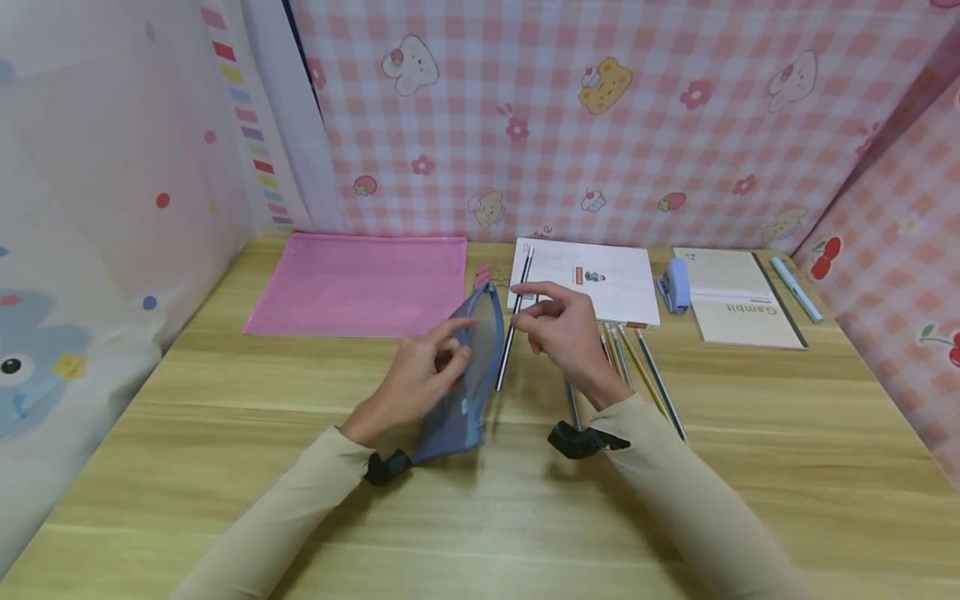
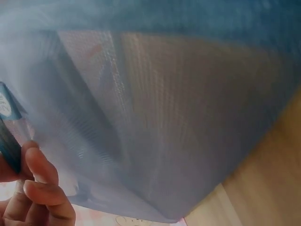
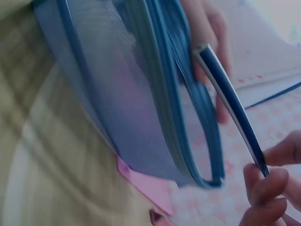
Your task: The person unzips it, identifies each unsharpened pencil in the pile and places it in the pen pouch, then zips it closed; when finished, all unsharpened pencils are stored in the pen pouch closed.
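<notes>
While my left hand (image 1: 420, 375) grips the blue mesh pencil pouch (image 1: 465, 375) upright on the wooden desk (image 1: 225, 467), mouth open, my right hand (image 1: 562, 329) pinches a dark pencil (image 1: 513, 321) at that mouth, not yet inside. By my judgement, packing is early: several pencils (image 1: 637, 367) lie beside my right wrist.

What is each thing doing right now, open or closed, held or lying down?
blue mesh pouch: unzipped, held by left hand
striped pencil: pinched by right hand
pink folder: lying flat
spare pencils: lying on the table
notebook: closed
</notes>
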The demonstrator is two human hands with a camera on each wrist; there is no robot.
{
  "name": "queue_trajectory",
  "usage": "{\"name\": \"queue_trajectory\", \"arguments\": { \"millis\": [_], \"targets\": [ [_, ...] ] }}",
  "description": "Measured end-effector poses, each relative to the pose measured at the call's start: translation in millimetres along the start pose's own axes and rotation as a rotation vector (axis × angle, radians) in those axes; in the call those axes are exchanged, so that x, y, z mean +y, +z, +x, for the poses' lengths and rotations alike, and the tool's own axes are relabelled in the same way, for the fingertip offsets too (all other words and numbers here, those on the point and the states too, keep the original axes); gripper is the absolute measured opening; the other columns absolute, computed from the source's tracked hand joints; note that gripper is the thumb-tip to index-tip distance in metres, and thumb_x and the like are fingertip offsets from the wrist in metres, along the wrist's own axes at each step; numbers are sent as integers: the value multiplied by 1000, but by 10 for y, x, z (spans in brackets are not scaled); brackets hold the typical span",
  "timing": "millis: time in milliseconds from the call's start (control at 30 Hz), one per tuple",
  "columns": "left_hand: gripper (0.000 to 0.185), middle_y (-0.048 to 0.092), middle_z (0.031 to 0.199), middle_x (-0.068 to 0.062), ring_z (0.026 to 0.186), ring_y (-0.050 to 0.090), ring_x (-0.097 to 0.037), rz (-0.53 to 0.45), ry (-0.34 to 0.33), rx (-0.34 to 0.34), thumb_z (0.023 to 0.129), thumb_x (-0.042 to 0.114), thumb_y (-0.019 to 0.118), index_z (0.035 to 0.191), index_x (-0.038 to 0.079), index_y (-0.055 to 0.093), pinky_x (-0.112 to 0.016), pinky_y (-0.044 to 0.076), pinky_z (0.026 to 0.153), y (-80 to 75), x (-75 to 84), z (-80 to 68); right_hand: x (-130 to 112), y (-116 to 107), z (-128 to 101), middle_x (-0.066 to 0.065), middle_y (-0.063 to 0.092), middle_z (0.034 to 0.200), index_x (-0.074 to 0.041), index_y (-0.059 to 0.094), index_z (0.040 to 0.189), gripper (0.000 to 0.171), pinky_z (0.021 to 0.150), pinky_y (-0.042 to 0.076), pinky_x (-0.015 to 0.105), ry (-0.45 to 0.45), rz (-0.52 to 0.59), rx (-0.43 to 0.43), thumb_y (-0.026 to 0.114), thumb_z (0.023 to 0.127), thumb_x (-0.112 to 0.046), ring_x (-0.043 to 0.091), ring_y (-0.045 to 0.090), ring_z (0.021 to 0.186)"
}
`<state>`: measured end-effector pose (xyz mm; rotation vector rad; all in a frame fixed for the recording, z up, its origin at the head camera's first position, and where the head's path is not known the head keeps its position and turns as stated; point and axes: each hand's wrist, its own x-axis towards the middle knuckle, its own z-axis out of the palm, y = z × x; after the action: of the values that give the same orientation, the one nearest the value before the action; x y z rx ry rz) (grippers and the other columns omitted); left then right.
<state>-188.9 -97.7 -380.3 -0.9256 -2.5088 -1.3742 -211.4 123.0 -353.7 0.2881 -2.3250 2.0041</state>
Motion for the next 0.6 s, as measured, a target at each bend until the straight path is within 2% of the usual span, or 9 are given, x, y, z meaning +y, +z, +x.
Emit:
{"name": "queue_trajectory", "arguments": {
  "millis": [200, 367, 600],
  "targets": [
    [38, 55, 61, 3, 50, 44, -2, 32, 0, 23, 101, 8, 53, 138, -1, 54, -18, 34, 51, 31, 24, 24, 30, 208, -16, 6, 72, 76, -6, 72, 119, 36, 45, 38, 23, -15, -32, 22, 67, 84, 0, 10, 48, 44],
    [39, 54, 61, 2, 49, 42, -3, 34, -3, 39, 101, 8, 52, 139, 0, 53, -18, 33, 50, 22, 32, 30, 14, 314, -94, 14, 76, 81, -11, 75, 114, 35, 49, 40, 20, -32, -196, -1, 68, 81, -2, 7, 55, 52],
    [40, 59, 65, -1, 50, 40, -2, 31, 5, 67, 100, 6, 52, 139, -3, 52, -18, 33, 49, 22, 51, 16, -33, 389, -222, 12, 77, 79, -5, 76, 113, 33, 52, 44, 19, -78, -391, -97, 72, 80, -4, 8, 64, 61]
  ]
}}
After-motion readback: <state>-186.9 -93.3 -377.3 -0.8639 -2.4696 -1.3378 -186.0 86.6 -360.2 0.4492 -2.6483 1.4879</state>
